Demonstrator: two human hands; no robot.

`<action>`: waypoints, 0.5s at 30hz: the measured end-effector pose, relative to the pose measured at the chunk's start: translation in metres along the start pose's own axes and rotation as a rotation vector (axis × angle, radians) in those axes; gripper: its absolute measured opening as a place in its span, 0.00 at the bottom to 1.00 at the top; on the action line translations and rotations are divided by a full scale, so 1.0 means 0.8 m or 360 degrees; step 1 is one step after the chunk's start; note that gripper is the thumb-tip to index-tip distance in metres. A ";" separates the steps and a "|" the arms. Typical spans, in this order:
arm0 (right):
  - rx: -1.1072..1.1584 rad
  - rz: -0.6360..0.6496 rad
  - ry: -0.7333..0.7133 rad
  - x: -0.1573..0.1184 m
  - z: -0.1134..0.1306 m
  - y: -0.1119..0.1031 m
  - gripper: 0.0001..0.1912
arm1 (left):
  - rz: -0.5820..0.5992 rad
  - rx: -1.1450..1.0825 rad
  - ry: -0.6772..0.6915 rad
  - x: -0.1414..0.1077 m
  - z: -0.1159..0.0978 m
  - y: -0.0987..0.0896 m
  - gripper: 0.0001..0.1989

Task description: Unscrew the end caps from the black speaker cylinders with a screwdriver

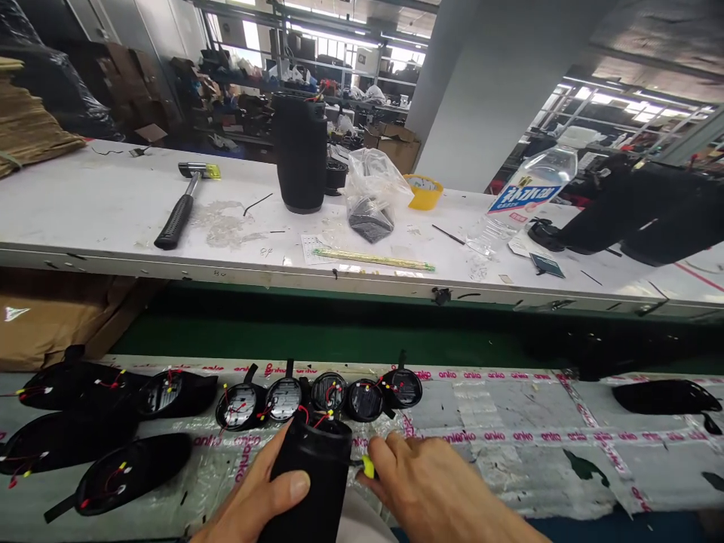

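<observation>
One grey pillar (480,98) stands behind a long white bench (84,204); a lower, taped bench (532,467) bears five black casings (366,401) in one row. Nearer, the left hand (257,494) wraps its fingers round one black cylinder (317,505); the right hand's (424,475) fingers pinch one yellow-ended tool (368,466) beside it.

Grips a black cylinder (311,483) in the left hand (263,490) — top end up, leaning slightly — and pinches a yellow-handled tool (368,466) in the right hand (421,471), at the cylinder's side near the top. Faces a row of wired black pieces (329,392) on a grey sheet (509,400), then a white bench (113,215) bearing a hammer (179,211) and a plastic bottle (529,188).
</observation>
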State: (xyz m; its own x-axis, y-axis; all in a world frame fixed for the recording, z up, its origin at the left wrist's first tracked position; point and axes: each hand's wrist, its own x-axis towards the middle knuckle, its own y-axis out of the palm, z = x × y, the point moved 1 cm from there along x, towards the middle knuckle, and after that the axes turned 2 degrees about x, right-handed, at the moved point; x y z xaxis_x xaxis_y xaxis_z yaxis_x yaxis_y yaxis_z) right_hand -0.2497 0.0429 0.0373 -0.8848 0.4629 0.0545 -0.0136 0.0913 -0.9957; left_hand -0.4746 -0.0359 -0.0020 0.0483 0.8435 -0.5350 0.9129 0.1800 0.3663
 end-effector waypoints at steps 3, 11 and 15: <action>-0.0021 0.0043 0.0003 0.003 0.003 0.002 0.11 | -0.0011 0.0014 -0.0047 0.001 0.001 0.000 0.36; 0.0594 -0.0541 0.0157 0.005 0.001 0.010 0.12 | 0.0314 -0.0529 -0.0037 0.017 0.009 0.009 0.36; 0.0807 -0.0576 0.0276 0.000 -0.005 -0.001 0.14 | 0.0305 -0.0598 -0.0157 0.018 0.017 0.005 0.28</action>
State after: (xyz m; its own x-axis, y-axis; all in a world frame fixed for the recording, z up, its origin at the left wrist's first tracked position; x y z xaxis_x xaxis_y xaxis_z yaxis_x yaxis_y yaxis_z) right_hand -0.2481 0.0460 0.0387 -0.6953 0.6206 0.3624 -0.5529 -0.1397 -0.8214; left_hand -0.4646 -0.0298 -0.0181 0.2577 0.8306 -0.4936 0.6736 0.2118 0.7081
